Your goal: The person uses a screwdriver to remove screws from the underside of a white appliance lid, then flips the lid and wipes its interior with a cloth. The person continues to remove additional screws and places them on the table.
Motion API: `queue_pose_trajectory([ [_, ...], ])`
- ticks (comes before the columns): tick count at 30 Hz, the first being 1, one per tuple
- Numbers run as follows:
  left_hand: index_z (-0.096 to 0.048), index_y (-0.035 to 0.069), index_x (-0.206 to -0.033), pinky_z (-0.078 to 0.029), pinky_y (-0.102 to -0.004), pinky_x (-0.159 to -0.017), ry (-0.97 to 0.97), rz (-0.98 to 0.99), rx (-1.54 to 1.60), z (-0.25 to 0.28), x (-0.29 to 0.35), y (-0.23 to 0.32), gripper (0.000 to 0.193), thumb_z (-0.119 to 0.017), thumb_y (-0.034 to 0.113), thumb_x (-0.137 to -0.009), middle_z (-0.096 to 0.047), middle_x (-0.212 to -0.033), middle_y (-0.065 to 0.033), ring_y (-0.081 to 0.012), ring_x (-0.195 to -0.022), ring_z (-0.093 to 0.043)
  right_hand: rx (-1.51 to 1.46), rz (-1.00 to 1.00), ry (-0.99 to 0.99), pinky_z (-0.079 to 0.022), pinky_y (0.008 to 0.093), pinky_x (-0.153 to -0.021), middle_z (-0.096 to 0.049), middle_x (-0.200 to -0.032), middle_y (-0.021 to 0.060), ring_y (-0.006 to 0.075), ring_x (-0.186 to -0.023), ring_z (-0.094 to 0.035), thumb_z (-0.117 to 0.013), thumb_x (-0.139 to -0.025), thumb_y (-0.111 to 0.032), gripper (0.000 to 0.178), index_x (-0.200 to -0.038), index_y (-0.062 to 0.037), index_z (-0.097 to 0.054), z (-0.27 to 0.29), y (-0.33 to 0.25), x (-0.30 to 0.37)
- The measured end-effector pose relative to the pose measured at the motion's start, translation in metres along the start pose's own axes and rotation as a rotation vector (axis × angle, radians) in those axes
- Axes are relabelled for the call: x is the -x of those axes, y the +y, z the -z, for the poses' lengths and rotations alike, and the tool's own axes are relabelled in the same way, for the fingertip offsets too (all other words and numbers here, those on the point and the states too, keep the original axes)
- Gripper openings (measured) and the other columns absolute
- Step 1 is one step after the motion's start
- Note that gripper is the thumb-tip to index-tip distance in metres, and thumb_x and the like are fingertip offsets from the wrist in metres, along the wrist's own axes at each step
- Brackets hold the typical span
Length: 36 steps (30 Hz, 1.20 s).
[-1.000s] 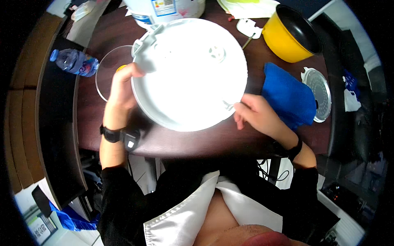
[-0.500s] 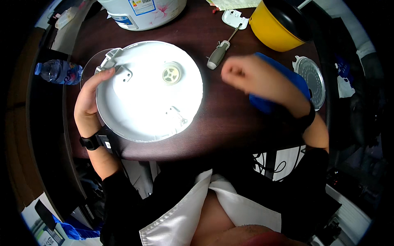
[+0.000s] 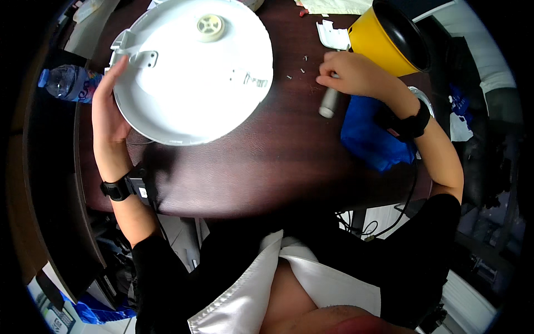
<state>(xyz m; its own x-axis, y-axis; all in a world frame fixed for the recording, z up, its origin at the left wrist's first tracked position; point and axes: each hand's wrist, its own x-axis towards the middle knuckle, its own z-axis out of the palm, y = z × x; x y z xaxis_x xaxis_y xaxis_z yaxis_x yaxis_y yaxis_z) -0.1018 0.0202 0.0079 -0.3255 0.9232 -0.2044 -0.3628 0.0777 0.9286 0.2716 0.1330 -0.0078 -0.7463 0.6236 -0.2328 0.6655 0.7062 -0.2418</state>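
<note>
My left hand (image 3: 108,108) grips the left edge of a round white plastic lid (image 3: 183,94), its thumb over the rim next to a hinge-like bracket. The lid's inner side faces up, with a pale round vent piece (image 3: 210,26) set in it. On the right, my right hand (image 3: 353,73) is closed round a grey screwdriver (image 3: 329,103). The handle's end sticks out below the fingers, slightly blurred; the shaft is mostly hidden by the hand. Just left of this hand, several small screws (image 3: 303,70) lie on the dark table.
A yellow pot (image 3: 374,42) with a black inside lies tilted at the back right, beside a small white plastic part (image 3: 334,36). Blue cloth-like material (image 3: 370,131) lies under my right forearm. A water bottle (image 3: 69,83) is at the far left.
My right hand has closed on the screwdriver, which has shifted right and turned. The lid sits farther up in the view, with my left hand still on it. Small screws now show.
</note>
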Motion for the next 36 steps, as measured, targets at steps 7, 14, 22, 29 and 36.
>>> queue_pose_trajectory([
  [7,-0.053,-0.003,-0.11,-0.052,-0.0288,-0.069,-0.063,-0.034,-0.042,-0.002,-0.001,-0.003,0.041,-0.058,0.027,-0.082,-0.061,-0.098,-0.0143,-0.0193,-0.084,-0.063,-0.049,0.06,0.117,-0.039,0.0289,-0.053,-0.05,-0.062,0.0054,0.0172,-0.055,-0.047,-0.06,-0.079,-0.017,0.014,-0.078,-0.0039,-0.056,-0.004,0.007,0.006],
  [14,-0.051,-0.002,-0.114,-0.052,-0.0279,-0.072,-0.004,-0.223,0.065,0.015,0.0,0.01,0.039,-0.052,0.025,-0.086,-0.061,-0.1,-0.0143,-0.0193,-0.086,-0.063,0.055,0.167,0.05,-0.046,0.0384,-0.061,-0.059,-0.07,0.0138,0.0306,-0.067,-0.058,-0.061,-0.076,-0.023,0.02,-0.08,-0.0038,-0.056,0.022,-0.025,-0.022],
  [22,-0.047,-0.002,-0.118,-0.047,-0.0357,-0.086,-0.194,-0.344,0.43,0.046,-0.011,0.012,0.041,-0.047,0.023,-0.086,-0.056,-0.113,-0.016,-0.0261,-0.1,-0.057,-0.032,0.212,0.094,-0.044,0.0325,-0.054,-0.056,-0.061,0.012,0.0232,-0.055,-0.056,-0.059,-0.081,-0.025,0.028,-0.09,0.0015,-0.057,-0.006,-0.054,-0.075],
  [29,-0.051,-0.001,-0.114,-0.047,-0.0354,-0.084,0.051,-0.408,0.437,0.042,-0.011,0.007,0.037,-0.047,0.022,-0.086,-0.059,-0.108,-0.0145,-0.0257,-0.096,-0.059,-0.047,0.263,0.103,-0.047,0.0348,-0.057,-0.06,-0.066,0.016,0.0266,-0.06,-0.059,-0.059,-0.08,-0.031,0.031,-0.079,-0.0003,-0.06,-0.023,-0.083,-0.105],
  [36,-0.054,0.004,-0.11,-0.047,-0.0296,-0.078,0.027,-0.411,0.392,0.02,-0.006,0.002,0.033,-0.053,0.025,-0.084,-0.061,-0.101,-0.0077,-0.0189,-0.09,-0.059,-0.184,0.448,0.243,-0.049,0.0399,-0.064,-0.06,-0.075,0.0201,0.0343,-0.07,-0.06,-0.058,-0.07,-0.017,0.024,-0.086,0.0014,-0.059,-0.042,-0.078,-0.115],
])
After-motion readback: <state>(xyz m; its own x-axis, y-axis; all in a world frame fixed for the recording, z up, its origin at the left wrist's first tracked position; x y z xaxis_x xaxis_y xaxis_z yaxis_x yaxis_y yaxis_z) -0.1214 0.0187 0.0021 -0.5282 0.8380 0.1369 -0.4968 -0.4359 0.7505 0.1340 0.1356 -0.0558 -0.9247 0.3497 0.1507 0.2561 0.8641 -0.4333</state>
